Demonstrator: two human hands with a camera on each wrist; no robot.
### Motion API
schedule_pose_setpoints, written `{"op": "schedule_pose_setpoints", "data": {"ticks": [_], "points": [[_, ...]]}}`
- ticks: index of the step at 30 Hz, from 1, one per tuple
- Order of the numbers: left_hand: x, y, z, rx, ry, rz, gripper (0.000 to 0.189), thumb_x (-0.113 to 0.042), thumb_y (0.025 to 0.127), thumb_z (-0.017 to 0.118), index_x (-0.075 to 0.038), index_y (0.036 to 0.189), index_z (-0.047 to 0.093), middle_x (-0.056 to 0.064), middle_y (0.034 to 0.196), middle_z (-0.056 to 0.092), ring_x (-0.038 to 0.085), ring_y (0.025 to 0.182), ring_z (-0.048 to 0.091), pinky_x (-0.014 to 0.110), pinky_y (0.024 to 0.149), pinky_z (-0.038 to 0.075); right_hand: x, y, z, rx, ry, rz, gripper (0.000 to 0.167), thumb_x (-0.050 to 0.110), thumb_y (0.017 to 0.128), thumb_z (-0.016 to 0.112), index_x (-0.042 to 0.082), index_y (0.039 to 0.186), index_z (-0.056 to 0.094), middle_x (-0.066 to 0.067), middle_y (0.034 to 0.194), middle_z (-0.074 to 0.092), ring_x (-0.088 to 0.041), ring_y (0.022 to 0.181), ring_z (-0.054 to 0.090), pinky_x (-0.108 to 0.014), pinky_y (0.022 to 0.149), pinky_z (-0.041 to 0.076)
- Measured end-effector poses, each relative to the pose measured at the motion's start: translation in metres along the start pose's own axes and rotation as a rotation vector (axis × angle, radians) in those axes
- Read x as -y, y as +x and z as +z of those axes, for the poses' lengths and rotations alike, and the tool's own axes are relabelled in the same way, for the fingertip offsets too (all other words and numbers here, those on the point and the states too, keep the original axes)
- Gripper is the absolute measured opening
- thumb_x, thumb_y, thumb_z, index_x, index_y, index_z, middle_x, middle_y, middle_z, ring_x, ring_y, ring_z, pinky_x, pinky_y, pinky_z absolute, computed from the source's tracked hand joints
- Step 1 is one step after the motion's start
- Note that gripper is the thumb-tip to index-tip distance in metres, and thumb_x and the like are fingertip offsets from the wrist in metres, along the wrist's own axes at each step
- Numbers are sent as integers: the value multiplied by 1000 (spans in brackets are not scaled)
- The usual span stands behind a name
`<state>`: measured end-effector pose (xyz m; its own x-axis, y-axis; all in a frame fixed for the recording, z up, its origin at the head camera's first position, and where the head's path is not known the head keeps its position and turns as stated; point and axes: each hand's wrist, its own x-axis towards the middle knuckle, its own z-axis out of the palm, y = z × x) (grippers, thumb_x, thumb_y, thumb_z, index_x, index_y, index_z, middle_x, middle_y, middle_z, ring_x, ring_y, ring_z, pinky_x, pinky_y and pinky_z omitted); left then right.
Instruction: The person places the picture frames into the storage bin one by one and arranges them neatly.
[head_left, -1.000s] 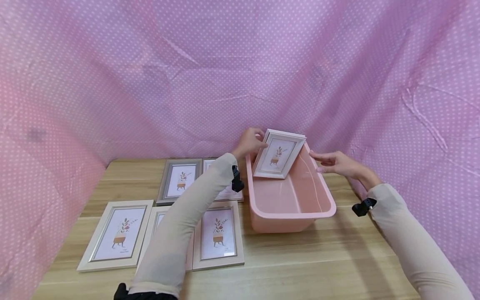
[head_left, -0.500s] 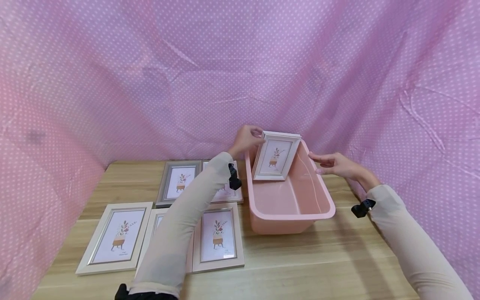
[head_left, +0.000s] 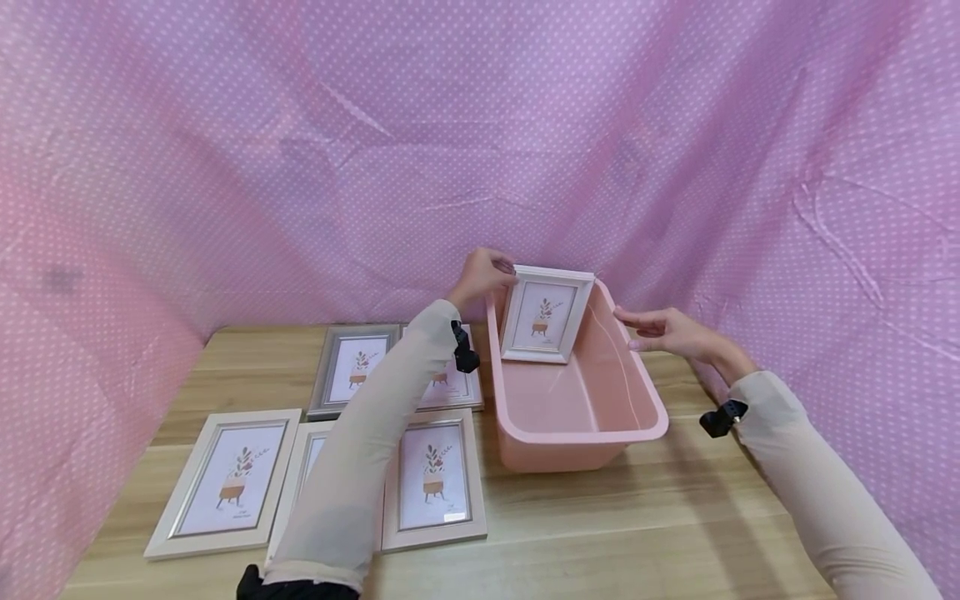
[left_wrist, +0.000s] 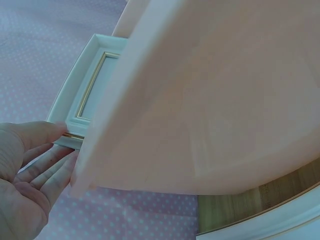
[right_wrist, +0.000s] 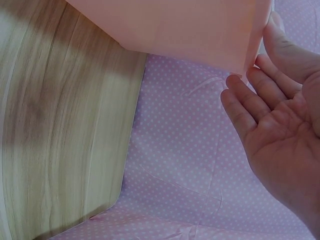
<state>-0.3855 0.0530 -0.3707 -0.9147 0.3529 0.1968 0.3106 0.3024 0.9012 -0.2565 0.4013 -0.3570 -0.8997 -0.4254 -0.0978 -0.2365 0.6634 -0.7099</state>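
Observation:
In the head view a white picture frame (head_left: 546, 323) with a potted-plant print leans back inside the far end of a pink plastic bin (head_left: 577, 437). My left hand (head_left: 482, 275) grips its upper left corner, thumb on the front and fingers behind, as the left wrist view also shows at the frame's moulding (left_wrist: 75, 95). Directly behind that frame, a strip of another white edge shows at the top. My right hand (head_left: 671, 333) touches the bin's right rim with thumb and fingertips; its fingers are nearly straight in the right wrist view, against the bin wall (right_wrist: 190, 30).
Left of the bin, several framed prints lie face up on the wooden table (head_left: 600, 533): a grey frame (head_left: 321, 392), a cream frame (head_left: 191, 467) and others partly under my left sleeve (head_left: 360, 450). Pink dotted cloth (head_left: 480, 167) hangs behind and at both sides.
The held frame has shifted left and slightly down in the bin, turning more squarely toward me, and my left hand has gone with it. My right hand stays at the rim.

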Motion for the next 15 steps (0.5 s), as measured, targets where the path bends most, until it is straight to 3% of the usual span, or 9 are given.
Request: {"op": "schedule_pose_setpoints", "data": {"ticks": [15], "points": [[3,1,-5,2,15,-26,27,-1,85,78,6,110,73,23,106,74,23,86,70,26,76,61,-6,3,-1,5,25,-12,62,9,95,70,-4,150,43,-22,158,35,-42,143,37,-18,108,42]]}}
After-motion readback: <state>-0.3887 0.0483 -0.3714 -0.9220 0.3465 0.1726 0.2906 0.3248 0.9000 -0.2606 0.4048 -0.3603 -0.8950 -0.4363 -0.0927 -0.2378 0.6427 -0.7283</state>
